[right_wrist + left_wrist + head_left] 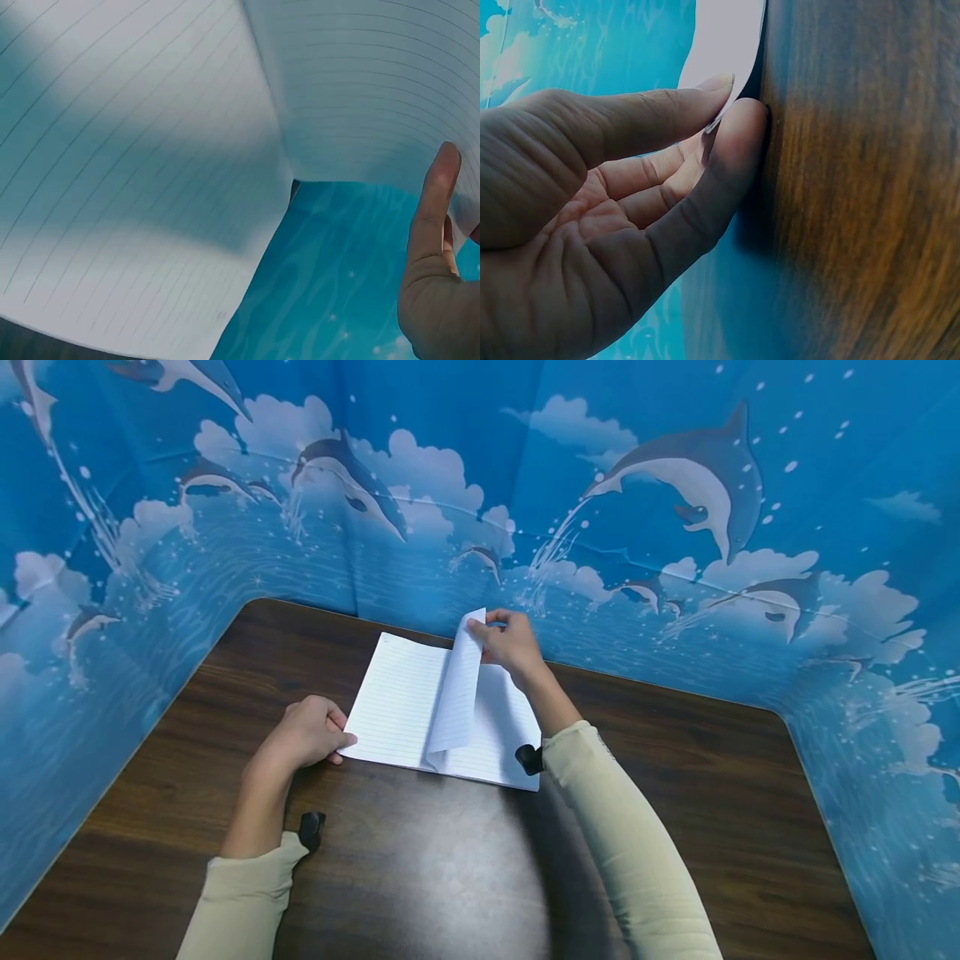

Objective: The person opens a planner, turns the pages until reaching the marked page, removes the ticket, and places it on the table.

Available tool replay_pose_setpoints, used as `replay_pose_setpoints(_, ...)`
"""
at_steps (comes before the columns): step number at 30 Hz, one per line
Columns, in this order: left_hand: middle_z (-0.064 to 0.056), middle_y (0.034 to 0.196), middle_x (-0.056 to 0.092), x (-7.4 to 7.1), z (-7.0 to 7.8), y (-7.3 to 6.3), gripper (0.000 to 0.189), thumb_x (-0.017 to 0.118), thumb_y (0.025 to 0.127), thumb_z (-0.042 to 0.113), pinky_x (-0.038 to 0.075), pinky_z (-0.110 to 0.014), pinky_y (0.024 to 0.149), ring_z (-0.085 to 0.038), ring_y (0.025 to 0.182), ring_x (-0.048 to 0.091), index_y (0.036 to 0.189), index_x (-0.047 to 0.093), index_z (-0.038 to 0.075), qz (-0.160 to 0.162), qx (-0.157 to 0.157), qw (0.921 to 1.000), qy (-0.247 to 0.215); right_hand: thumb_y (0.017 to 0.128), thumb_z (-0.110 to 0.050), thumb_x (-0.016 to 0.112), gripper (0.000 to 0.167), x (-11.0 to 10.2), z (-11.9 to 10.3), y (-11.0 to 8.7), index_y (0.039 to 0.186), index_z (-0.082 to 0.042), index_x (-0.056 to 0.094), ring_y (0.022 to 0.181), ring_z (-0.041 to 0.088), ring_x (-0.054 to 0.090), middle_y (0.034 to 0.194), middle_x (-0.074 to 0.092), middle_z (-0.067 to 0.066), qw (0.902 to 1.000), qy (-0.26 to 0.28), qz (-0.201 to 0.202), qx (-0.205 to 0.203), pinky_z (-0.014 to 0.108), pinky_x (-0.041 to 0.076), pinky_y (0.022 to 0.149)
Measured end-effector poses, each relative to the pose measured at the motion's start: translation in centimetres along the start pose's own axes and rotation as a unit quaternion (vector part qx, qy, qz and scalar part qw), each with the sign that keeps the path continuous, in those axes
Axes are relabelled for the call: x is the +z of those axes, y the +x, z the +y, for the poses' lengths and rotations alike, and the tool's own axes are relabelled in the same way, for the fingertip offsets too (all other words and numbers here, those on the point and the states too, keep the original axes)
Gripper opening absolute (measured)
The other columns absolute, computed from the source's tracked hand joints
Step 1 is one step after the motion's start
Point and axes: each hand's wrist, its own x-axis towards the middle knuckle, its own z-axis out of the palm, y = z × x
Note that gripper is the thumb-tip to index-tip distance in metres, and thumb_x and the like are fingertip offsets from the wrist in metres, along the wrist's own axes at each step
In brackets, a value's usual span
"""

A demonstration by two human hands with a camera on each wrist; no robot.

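Observation:
An open lined notebook [397,702] lies on the wooden table, one page [457,702] raised and curling upright near its middle. With thumb and fingers my right hand [513,643] pinches the top outer edge of that page. In the right wrist view, the thumb of the right hand [431,247] lies against the lifted sheet, and the lined right-hand page [135,165] spreads below it. My left hand [307,735] pinches the notebook's lower left corner. Up close in the left wrist view, the left hand [645,172] has the corner [724,67] between thumb and index finger, slightly off the table.
The dark wooden table [712,793] extends around the notebook, with its far edge just behind it. A blue curtain [450,468] printed with dolphins and clouds surrounds the table at the back and sides. Small black devices [311,831] sit at both sleeve cuffs.

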Motion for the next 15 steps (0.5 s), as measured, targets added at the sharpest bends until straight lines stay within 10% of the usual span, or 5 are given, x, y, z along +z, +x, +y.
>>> replay_pose_setpoints(15,-0.015,0.084,0.07,0.0,0.0,-0.2,0.023,0.074,0.1,0.008,0.049,-0.032,0.067,-0.014,0.063,0.071,0.109,0.065,-0.01,0.004,0.007,1.0,0.003,0.108,-0.023,0.066,0.026,2.3,-0.1,0.6,0.123,-0.003,0.059,0.068,0.014,0.063,0.079,0.062,0.003,0.9997,0.006,-0.021,-0.007,0.055,0.061,0.096)
